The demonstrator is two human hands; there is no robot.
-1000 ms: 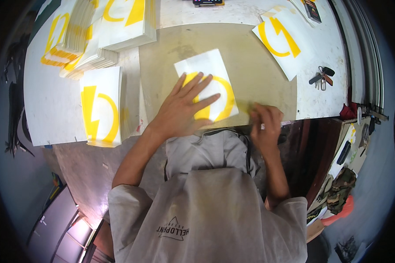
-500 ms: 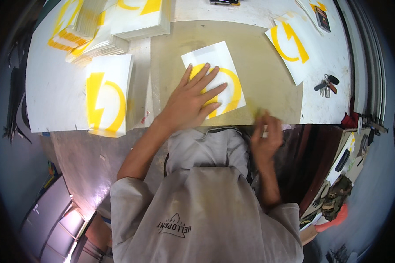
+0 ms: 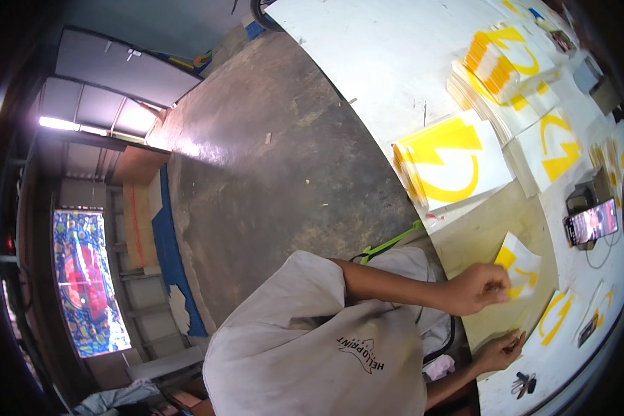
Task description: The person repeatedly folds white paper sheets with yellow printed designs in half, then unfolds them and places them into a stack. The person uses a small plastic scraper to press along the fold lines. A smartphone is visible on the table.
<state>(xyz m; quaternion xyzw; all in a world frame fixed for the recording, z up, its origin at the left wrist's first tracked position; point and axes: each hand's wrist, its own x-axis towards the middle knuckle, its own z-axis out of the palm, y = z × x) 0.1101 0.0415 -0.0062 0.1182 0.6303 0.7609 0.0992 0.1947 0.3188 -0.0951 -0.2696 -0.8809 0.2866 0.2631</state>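
My left hand (image 3: 477,288) is closed at the near edge of a white paper sheet with yellow print (image 3: 527,262), over the tan work mat (image 3: 473,248). The sheet is tilted and slightly smeared by motion. Nearer to me, by the mat's right part, my right hand (image 3: 500,352) has its fingers curled together; what they hold, if anything, is hidden. Past its fingertips lies another white sheet with a yellow arc (image 3: 555,315). A stack of similar printed sheets (image 3: 457,159) sits at the table's edge, left of the mat.
More stacks of printed sheets (image 3: 492,90) stand farther along the white table (image 3: 388,76). A lit phone (image 3: 593,222) is propped beyond the mat. Keys (image 3: 523,383) lie near my right hand. Concrete floor (image 3: 277,152) extends left of the table.
The view has swung toward the left, bringing in the floor and room. My left hand, flat and spread on the sheet before, is now closed at its edge.
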